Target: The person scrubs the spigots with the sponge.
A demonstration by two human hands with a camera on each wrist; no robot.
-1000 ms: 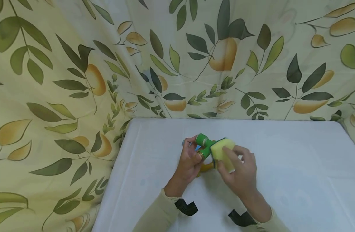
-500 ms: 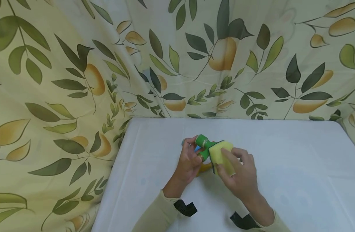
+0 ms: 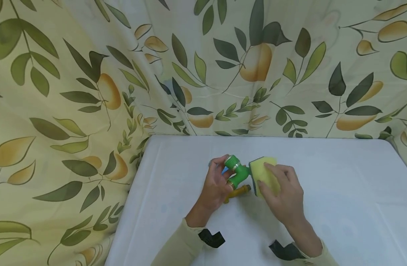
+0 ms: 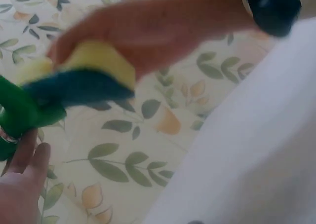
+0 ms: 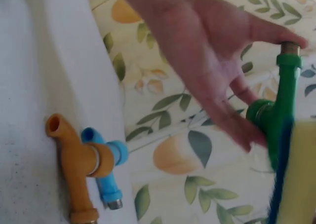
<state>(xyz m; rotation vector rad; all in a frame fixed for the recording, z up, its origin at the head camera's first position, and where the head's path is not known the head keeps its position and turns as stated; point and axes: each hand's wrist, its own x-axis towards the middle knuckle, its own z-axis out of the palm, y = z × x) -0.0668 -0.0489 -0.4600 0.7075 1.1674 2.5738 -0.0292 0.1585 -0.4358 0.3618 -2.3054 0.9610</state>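
Observation:
My left hand (image 3: pixel 212 188) holds a green plastic tap (image 3: pixel 240 174) above the table, thumb at its metal-tipped end and fingers at the round knob. In my right hand (image 3: pixel 288 195) is a yellow sponge (image 3: pixel 266 175) with a dark scouring side, pinched between thumb and fingers. That dark side (image 4: pixel 79 86) faces the green tap and sits right at its spout in the left wrist view. The right wrist view shows the left thumb and fingers spread across the tap (image 5: pixel 281 95), with the sponge (image 5: pixel 301 174) overlapping its lower part.
An orange tap (image 5: pixel 76 160) and a blue tap (image 5: pixel 107 179) lie side by side on the white table (image 3: pixel 339 192), below the left hand. Behind the table and along its left hangs a leaf-patterned curtain (image 3: pixel 100 111).
My right hand first slid the sponge slightly left and down over the green tap, then drew it right. More of the green tap and the orange tap now shows. The left hand barely moved.

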